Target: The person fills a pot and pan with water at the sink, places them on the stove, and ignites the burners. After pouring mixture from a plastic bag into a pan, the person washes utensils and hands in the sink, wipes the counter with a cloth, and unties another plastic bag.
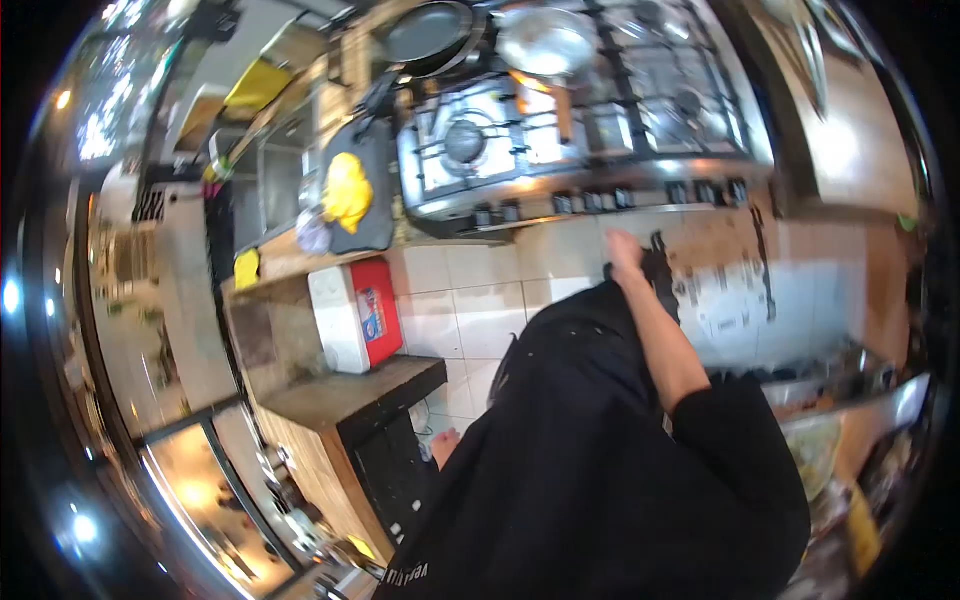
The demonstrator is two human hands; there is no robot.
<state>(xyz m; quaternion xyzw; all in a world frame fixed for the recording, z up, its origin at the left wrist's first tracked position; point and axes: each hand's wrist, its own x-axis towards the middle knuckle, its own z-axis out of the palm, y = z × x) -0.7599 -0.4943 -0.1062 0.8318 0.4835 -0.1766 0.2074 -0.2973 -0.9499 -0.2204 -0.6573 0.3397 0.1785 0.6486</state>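
My right hand (625, 249) hangs in front of the gas stove (480, 215), below its row of knobs, with the arm stretched forward. Its fingers are smeared, and I make out nothing held in it. Low on the left, beside a dark cabinet (385, 470), part of my left hand (445, 446) shows past my black clothing; its fingers are mostly hidden. On the stove's back burners sit a black frying pan (428, 35) and a shiny pan (546, 42) with a wooden handle pointing toward me. An orange flame glows under the shiny pan.
Left of the stove, a yellow cloth (347, 192) lies on a dark board (377, 215) by a sink (280, 180). A red and white box (378, 312) stands on a lower shelf (350, 395). A metal-topped counter (850, 130) flanks the stove on the right.
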